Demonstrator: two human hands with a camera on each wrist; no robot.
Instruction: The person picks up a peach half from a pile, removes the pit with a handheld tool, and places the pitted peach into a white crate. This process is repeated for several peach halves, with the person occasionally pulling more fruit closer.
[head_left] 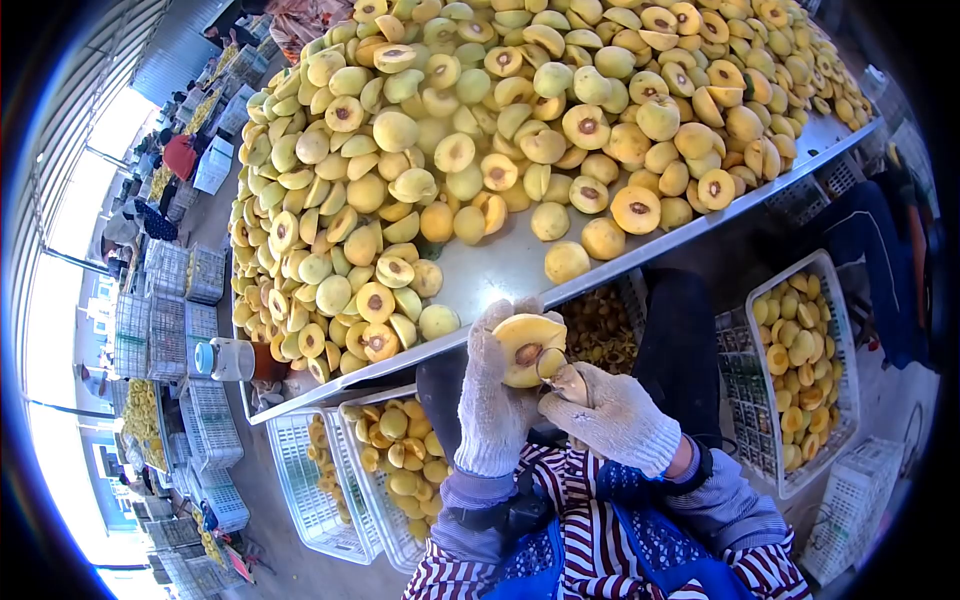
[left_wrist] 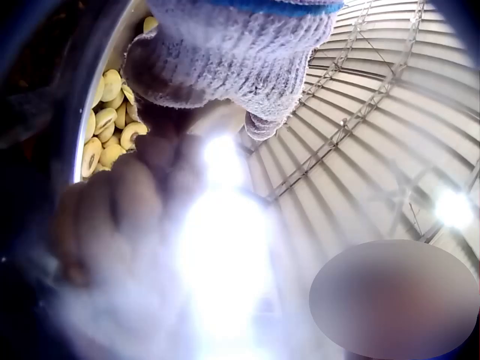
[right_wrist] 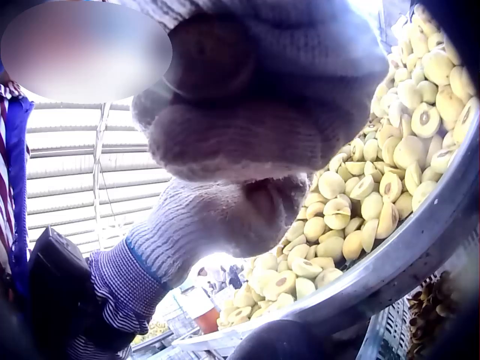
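Note:
In the head view, my gloved left hand [head_left: 487, 400] holds up a yellow peach half [head_left: 518, 350], its cut face with the brown pit area turned toward my other hand. My gloved right hand [head_left: 622, 418] grips a small pitting tool whose thin metal loop [head_left: 547, 364] is right at the centre of that cut face. Most of the tool's handle is hidden by the fingers. Both hands are just off the near edge of a metal table [head_left: 490, 285] heaped with halved peaches [head_left: 395, 130]. Glare and blur cover much of the left wrist view.
Below the table edge is a crate of brown pits and scraps [head_left: 600, 328]. Crates of peach halves stand at the lower left [head_left: 405, 470] and at the right [head_left: 800, 360]. A jug with a blue lid [head_left: 232, 359] sits by the table's left corner. Other people work farther off.

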